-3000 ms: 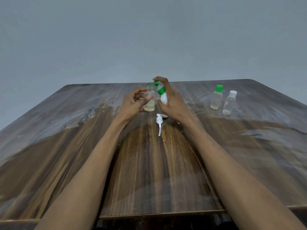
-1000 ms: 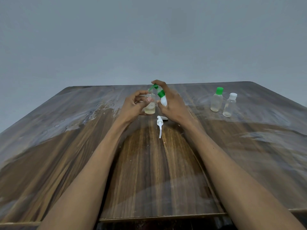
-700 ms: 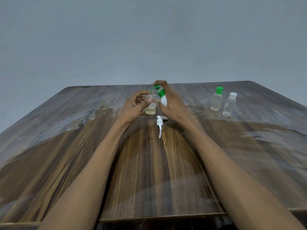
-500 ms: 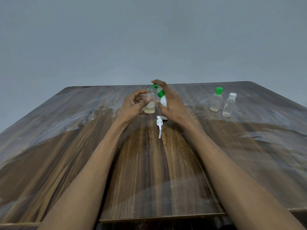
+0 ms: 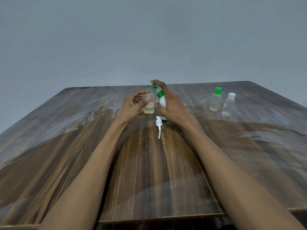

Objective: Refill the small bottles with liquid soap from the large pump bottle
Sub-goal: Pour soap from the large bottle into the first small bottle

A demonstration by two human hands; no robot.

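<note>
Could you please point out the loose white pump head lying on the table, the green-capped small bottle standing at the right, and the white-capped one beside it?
Loose white plastic pump head (image 5: 158,121), head view, on its top part.
Green-capped small clear bottle (image 5: 215,102), head view, on its body.
White-capped small clear bottle (image 5: 228,106), head view, on its body.

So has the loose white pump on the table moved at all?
No. The pump lies in the same spot below the hands, same offset from the two capped bottles.
</note>
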